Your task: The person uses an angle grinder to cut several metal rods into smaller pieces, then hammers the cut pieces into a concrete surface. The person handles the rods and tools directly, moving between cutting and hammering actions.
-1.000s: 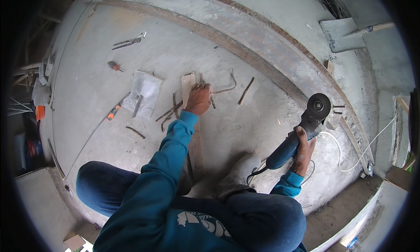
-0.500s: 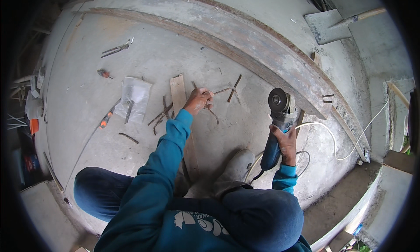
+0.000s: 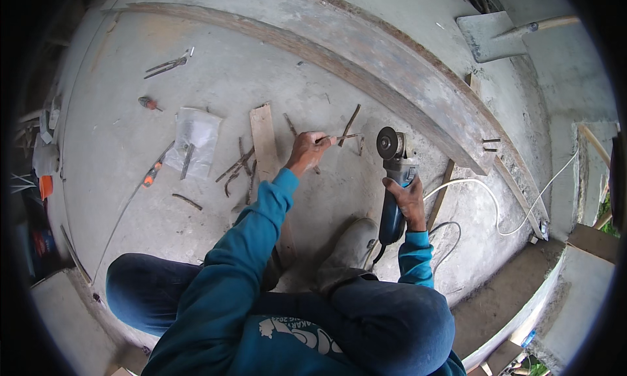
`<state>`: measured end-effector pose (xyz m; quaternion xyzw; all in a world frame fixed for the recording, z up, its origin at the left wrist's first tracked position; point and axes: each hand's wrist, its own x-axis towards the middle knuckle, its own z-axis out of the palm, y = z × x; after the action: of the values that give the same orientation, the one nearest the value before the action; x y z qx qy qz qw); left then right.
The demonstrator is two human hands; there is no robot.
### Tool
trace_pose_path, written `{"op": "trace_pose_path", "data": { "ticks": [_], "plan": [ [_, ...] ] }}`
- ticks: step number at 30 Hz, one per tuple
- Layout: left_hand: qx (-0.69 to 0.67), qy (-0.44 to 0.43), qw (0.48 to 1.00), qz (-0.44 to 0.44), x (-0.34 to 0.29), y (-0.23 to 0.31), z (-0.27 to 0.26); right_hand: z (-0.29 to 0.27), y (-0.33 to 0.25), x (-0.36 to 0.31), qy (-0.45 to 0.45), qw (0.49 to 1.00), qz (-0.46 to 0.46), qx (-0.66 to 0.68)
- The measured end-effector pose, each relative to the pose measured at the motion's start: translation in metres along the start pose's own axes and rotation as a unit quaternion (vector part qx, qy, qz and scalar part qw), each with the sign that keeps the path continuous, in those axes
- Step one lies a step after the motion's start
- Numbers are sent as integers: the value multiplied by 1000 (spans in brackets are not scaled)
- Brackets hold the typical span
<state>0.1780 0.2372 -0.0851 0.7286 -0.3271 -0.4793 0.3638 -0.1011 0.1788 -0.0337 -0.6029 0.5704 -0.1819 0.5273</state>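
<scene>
Rusty thin metal rod pinched in our left hand, we gripped the blue angle grinder tightly with our right hand.

light: soft, even daylight is washing the concrete floor, no glare | shadows: faint ones are pooling under the person's knees | focus: centre is staying sharp | edges: fisheye is bending the long wooden beam, a black rim is closing round the picture
</scene>
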Motion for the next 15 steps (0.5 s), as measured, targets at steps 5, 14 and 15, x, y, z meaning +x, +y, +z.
{"op": "trace_pose_path", "data": {
  "ticks": [5,14,15],
  "plan": [
    [-138,-63,988,-1,7,-14,9,-1,18,4,23,1000,5,-6],
    [15,39,984,173,-13,-1,32,-4,22,-1,-1,1000,25,11],
    [28,55,979,194,-14,0,34,-5,25,0,-2,1000,21,16]
  ]
}}
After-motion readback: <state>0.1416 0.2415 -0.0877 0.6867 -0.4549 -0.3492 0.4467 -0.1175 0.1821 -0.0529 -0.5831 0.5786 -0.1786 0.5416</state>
